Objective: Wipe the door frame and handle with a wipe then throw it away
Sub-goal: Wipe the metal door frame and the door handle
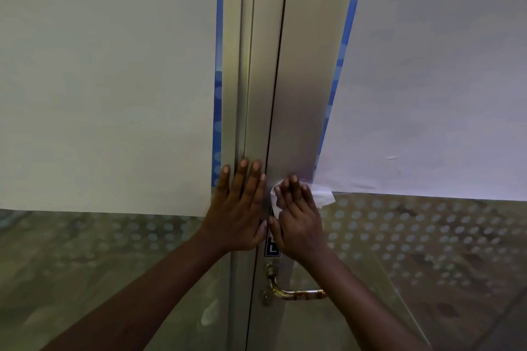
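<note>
A tall silver metal door frame (299, 100) runs up the middle of the view, with a dark seam beside it. My right hand (298, 219) presses a white wipe (322, 198) flat against the frame, just above a small dark label. My left hand (238, 208) lies flat on the neighbouring frame post (256, 80), fingers spread, holding nothing. Below both hands a brass lever handle (296, 292) sticks out to the right, partly hidden by my right forearm.
White paper sheets (108, 80) cover the glass on both sides of the frame, edged with blue strips (218, 71). Beneath the sheets the glass panels (427, 251) carry a pattern of pale dots.
</note>
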